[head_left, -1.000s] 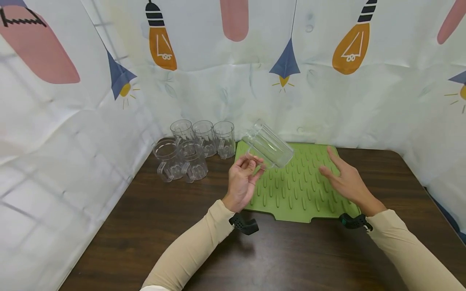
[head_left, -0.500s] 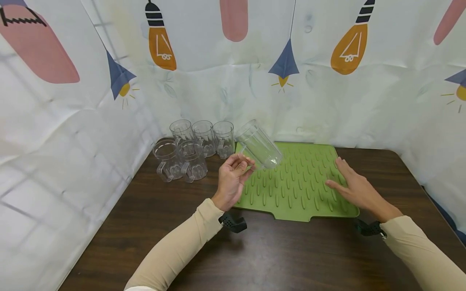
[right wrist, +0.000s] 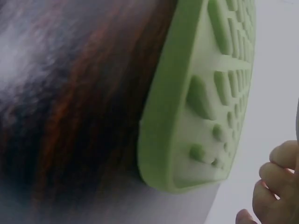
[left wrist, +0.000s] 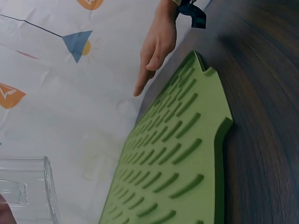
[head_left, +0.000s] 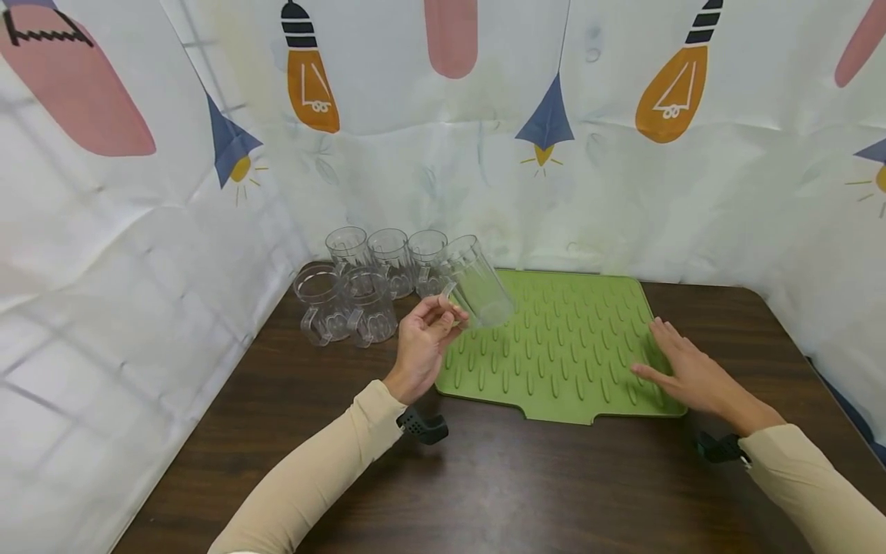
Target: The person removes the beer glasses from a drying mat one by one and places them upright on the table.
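Note:
My left hand [head_left: 424,342] pinches the handle of a clear plastic mug [head_left: 482,286], held in the air above the left part of a green mat [head_left: 564,400]. The mug tilts, its mouth up and to the left. In the left wrist view, part of the mug [left wrist: 28,186] shows at the lower left, most of it cut off. My right hand [head_left: 702,383] holds nothing, its fingers extended over the mat's right edge. The right wrist view shows some of its fingers [right wrist: 275,182] at the right side, beside the mat [right wrist: 161,140].
Several matching clear mugs stand upright at the table's back left, among them a front mug [head_left: 371,315] and a back one [head_left: 391,261]. Raised ridges cover the mat on the dark wooden table [head_left: 526,485]. A patterned white cloth [head_left: 415,169] hangs behind and along the left.
My left hand has moved left with the mug, which has turned more upright. My right hand has shifted right and toward me, to the mat's right edge.

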### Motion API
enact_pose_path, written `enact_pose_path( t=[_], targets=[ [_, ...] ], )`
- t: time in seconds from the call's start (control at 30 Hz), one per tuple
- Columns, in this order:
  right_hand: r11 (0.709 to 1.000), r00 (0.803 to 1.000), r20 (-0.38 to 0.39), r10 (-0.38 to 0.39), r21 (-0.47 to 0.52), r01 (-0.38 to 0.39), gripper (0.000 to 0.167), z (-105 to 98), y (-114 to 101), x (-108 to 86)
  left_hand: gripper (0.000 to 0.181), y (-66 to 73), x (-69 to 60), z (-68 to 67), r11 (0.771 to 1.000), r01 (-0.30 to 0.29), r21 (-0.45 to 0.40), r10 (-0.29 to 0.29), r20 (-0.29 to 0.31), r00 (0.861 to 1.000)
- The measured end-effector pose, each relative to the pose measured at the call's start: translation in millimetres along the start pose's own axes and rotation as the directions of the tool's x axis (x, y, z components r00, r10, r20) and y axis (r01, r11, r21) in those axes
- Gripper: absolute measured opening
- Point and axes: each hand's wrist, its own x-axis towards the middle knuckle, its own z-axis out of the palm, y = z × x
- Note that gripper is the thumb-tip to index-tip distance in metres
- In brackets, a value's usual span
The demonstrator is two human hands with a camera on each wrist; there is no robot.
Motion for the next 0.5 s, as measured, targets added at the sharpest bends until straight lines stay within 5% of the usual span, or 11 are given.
enact_pose_path(
  t=[0.5],
  targets=[
    [0.999, 0.998, 0.053, -0.039, -0.025, 0.04, 0.101, 11.1, 12.5, -3.8, 0.013, 9.9, -4.1, -25.4, 0.983, -0.055, 0.173, 0.054, 0.008, 0.999]
  ],
)
